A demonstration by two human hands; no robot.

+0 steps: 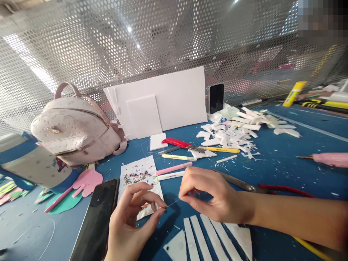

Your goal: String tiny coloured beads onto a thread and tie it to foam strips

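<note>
A thin clear thread (pixel 172 203) stretches between my two hands. My left hand (pixel 136 214) pinches one end between thumb and index finger. Opposite it, my right hand (pixel 210 194) closes thumb and fingertips on the other end. Behind my left hand lies a white sheet of paper (pixel 125 170) strewn with tiny multicoloured beads. Below my hands, white foam strips (pixel 199 239) are laid side by side, next to a white piece with a small hole (pixel 176 246). Pliers (pixel 239 182) with red handles are partly hidden behind my right hand and forearm.
A black phone (pixel 95 221) lies left of my left hand. Markers (pixel 174 168), a red utility knife (pixel 176 142) and white foam scraps (pixel 223 136) are beyond. Behind stand a pale backpack (pixel 73 127), a white board (pixel 182 98) and another phone (pixel 216 98). A pink-handled tool (pixel 330 159) lies right.
</note>
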